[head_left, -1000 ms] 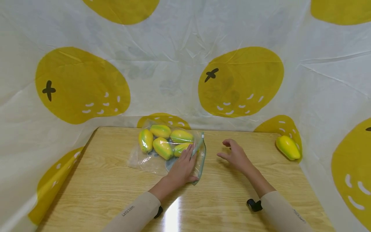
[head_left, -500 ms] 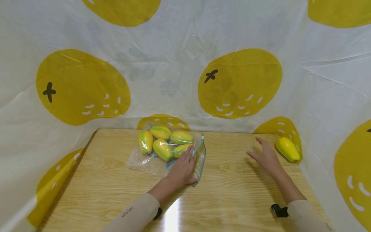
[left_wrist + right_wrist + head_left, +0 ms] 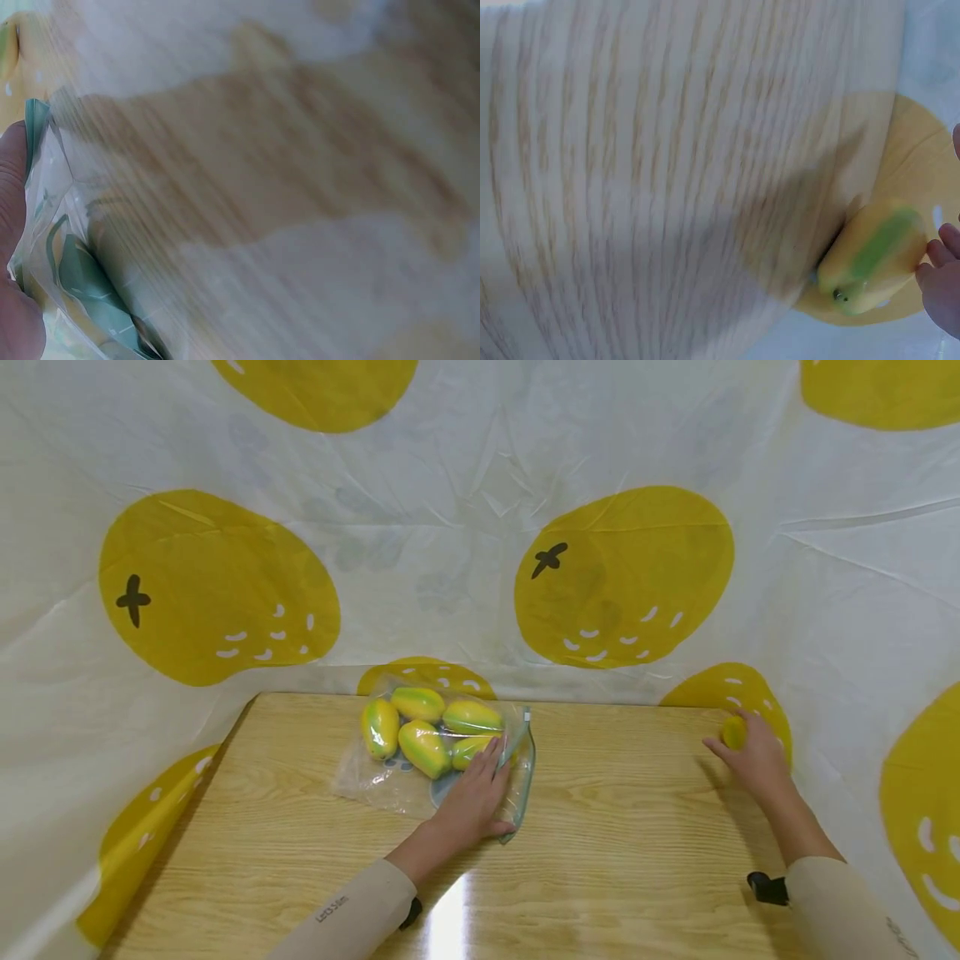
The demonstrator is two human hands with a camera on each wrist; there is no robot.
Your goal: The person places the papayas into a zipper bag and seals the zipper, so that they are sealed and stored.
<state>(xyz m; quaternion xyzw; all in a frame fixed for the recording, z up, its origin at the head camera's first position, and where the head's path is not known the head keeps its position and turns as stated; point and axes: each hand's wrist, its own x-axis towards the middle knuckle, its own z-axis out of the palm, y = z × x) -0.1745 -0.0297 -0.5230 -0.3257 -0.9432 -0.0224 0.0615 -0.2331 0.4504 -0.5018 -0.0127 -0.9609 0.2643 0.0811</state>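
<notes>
A clear zip bag (image 3: 378, 789) with a green-edged mouth lies at the table's back left, with several yellow-green papayas (image 3: 424, 749) inside. My left hand (image 3: 468, 797) rests on its mouth end, fingers stretched flat over the plastic and thumb by the green edge. In the left wrist view the thumb (image 3: 11, 202) shows beside the crumpled bag mouth (image 3: 94, 281). At the back right corner my right hand (image 3: 757, 756) curls round a single papaya (image 3: 733, 732), mostly hidden behind it in the head view. The right wrist view shows fingertips (image 3: 950, 238) against this papaya (image 3: 874, 259).
The wooden table (image 3: 600, 843) meets a white cloth with large yellow fruit prints (image 3: 622, 577) at the back and both sides. The right hand is close to the cloth. A white slider (image 3: 527, 716) sits at the far end of the bag's mouth.
My right hand has moved right across the table, from beside the bag to the lone papaya, and its fingers have come round it. The left hand and bag have stayed in place.
</notes>
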